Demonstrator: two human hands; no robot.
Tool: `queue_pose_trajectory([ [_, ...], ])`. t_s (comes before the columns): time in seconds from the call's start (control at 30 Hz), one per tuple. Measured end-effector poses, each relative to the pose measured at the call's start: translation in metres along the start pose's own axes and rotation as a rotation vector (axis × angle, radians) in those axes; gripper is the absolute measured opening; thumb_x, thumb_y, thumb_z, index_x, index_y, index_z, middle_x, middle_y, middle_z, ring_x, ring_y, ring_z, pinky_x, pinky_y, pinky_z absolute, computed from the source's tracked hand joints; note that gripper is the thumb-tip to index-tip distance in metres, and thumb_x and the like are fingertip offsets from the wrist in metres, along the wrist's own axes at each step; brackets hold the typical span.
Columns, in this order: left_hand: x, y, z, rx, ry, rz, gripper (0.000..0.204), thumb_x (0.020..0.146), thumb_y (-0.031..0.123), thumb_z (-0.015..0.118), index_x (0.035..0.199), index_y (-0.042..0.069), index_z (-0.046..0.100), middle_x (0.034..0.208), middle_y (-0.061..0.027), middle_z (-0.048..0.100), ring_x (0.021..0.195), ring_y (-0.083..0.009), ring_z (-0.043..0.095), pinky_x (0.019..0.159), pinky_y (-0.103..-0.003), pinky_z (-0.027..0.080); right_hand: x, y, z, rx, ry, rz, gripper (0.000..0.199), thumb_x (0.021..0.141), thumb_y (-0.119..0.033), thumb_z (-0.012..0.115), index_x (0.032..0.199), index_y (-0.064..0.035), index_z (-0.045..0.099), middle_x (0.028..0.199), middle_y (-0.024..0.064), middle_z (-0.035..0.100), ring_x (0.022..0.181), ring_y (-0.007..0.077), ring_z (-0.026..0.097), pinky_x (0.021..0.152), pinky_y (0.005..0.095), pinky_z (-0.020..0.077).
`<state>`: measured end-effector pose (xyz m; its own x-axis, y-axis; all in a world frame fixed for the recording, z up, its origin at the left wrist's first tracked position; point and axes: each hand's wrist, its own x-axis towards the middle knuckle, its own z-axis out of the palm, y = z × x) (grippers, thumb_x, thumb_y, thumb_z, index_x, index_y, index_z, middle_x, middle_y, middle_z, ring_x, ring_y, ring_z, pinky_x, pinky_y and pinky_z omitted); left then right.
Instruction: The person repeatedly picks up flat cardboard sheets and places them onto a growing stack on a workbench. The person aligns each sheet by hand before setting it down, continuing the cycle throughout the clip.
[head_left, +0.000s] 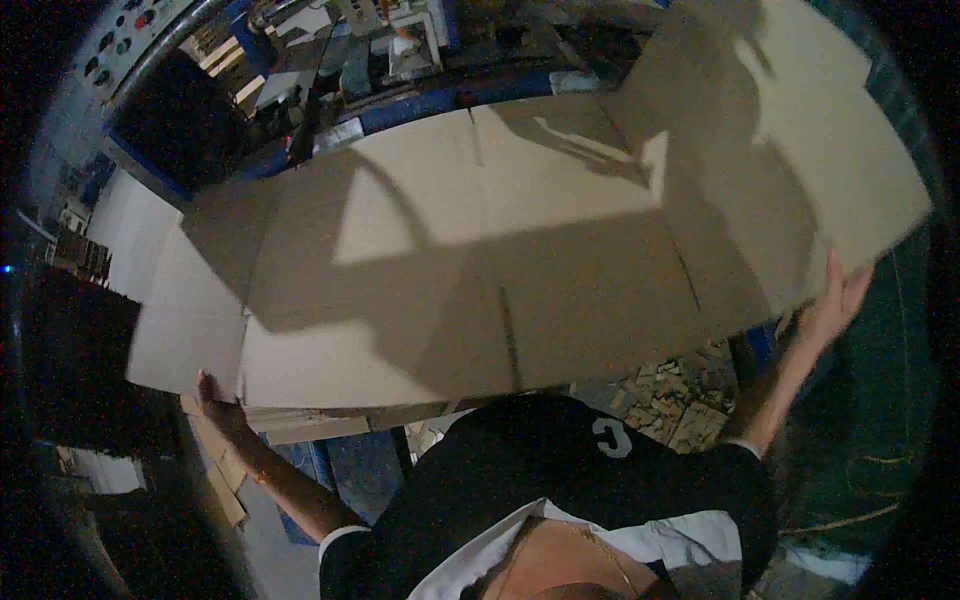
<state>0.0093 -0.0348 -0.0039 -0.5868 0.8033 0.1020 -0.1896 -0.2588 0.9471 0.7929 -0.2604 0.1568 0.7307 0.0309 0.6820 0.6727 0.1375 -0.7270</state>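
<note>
A wide flat cardboard sheet (pixel 590 270) with creases and short slots stretches across the view in front of me. Its right end bends upward toward the far right. My left hand (pixel 217 402) grips the near edge close to the left corner, thumb on top and the other fingers hidden beneath. At the right end, my right hand (pixel 836 300) holds the near edge, its thumb over the board and part of the fingers behind it. More cardboard (pixel 320 425) shows under the sheet's near left edge.
Beyond the sheet runs a blue machine frame (pixel 430 108) with metal parts behind it. A panel of buttons (pixel 125 40) is at the far left. Cardboard scraps (pixel 675 400) lie heaped below the near edge, and a dark green surface (pixel 860 420) is on the right.
</note>
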Motion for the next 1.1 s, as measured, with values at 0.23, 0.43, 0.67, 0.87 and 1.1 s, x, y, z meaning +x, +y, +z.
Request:
queue_pose_trajectory([
  [0.23,-0.166,0.012,0.098,0.526,-0.639,0.408,0.027,0.089,0.011,0.049,0.112,0.002,0.06,0.123,-0.016,0.054,0.116,-0.0278,0.05,0.099,-0.041,0.038,-0.143,-0.021,0.021,-0.241,-1.485,-0.899,0.051,0.075,-0.021,0.071,0.123,-0.0156,0.056,0.135,0.0093,0.048,0.121,0.0313,0.049,0.099,0.0445,0.0413],
  [0.43,-0.184,0.034,0.173,1.23,-1.114,0.861,0.042,0.079,0.009,0.056,0.12,0.017,0.061,0.134,-0.0128,0.049,0.127,-0.0315,0.042,0.108,-0.049,0.027,-0.164,0.012,0.068,-0.006,-1.554,-0.917,0.052,0.075,-0.025,0.071,0.123,-0.0149,0.056,0.134,0.0096,0.049,0.126,0.032,0.043,0.102,0.0461,0.0385],
  [0.67,-0.146,0.02,0.205,1.293,-1.073,0.923,0.054,0.081,0.01,0.056,0.134,0.018,0.047,0.14,-0.0118,0.041,0.132,-0.0309,0.035,0.109,-0.05,0.024,-0.122,0.047,0.136,-0.201,-1.529,-0.941,0.071,0.073,-0.047,0.068,0.132,-0.0128,0.047,0.141,0.0116,0.04,0.133,0.033,0.032,0.105,0.0459,0.0321],
  [0.87,-0.068,-0.023,0.288,1.087,-0.951,0.933,0.061,0.079,0.015,0.063,0.136,0.018,0.042,0.137,-0.0166,0.041,0.127,-0.0335,0.038,0.107,-0.047,0.028,-0.104,0.054,0.253,-0.244,-1.62,-0.762,0.076,0.078,-0.062,0.055,0.134,-0.0115,0.045,0.144,0.0092,0.035,0.133,0.0351,0.031,0.107,0.0466,0.0251],
  [1.1,-0.017,-0.075,0.38,1.325,-0.624,0.731,0.07,0.083,0.033,0.062,0.142,0.015,0.029,0.143,-0.0158,0.034,0.131,-0.0338,0.033,0.105,-0.059,0.023,-0.108,0.069,0.319,-0.91,-1.301,-0.683,0.064,0.083,-0.045,0.058,0.137,-0.0134,0.041,0.153,0.0067,0.017,0.13,0.0283,0.036,0.102,0.0423,0.0337],
])
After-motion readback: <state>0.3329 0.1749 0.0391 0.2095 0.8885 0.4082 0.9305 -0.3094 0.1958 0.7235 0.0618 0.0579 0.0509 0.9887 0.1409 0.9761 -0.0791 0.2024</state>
